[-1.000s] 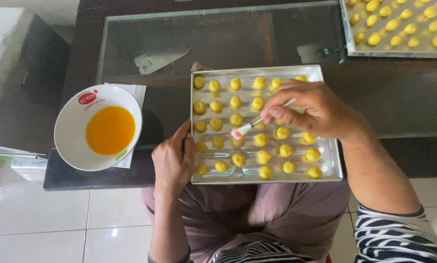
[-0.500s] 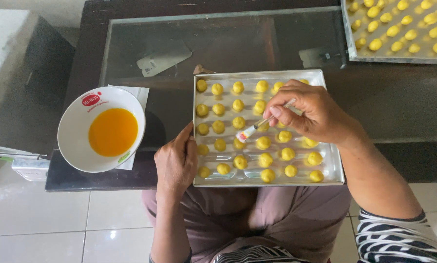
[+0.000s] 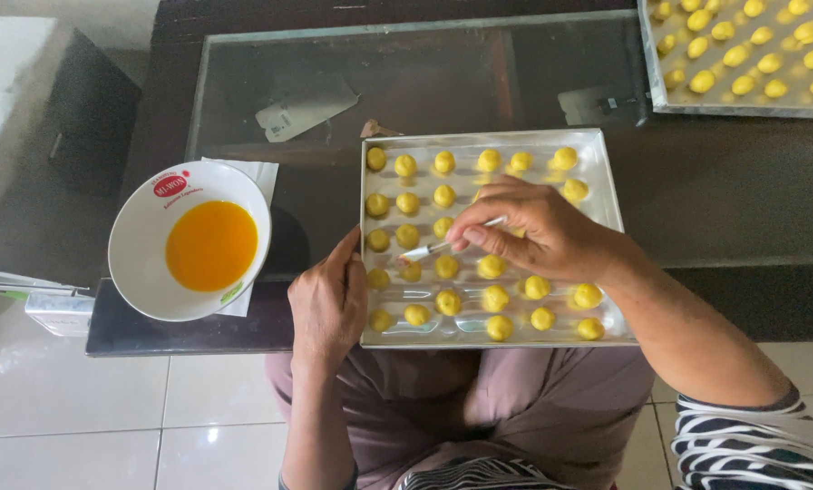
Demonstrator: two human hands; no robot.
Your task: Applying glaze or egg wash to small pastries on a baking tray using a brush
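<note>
The right hand [image 3: 538, 238] is closed in a pinch on a thin white-handled pastry brush [image 3: 447, 243], whose tip points left and rests at a small yellow dough ball [image 3: 412, 270] in the left half of a rectangular shiny metal baking tray [image 3: 606, 181]. The tray lies at the near edge of the dark glass-topped counter [image 3: 715, 200] and carries rows of such balls. The left hand [image 3: 329, 304] lies loosely curled against the tray's left rim, thumb along the edge, holding nothing else. Left of it, apart from the tray, stands a round white bowl [image 3: 143, 236] of orange-yellow liquid on a white paper napkin [image 3: 259, 172]. A second metal tray [image 3: 651, 73] of yellow balls sits at the far right corner.
</note>
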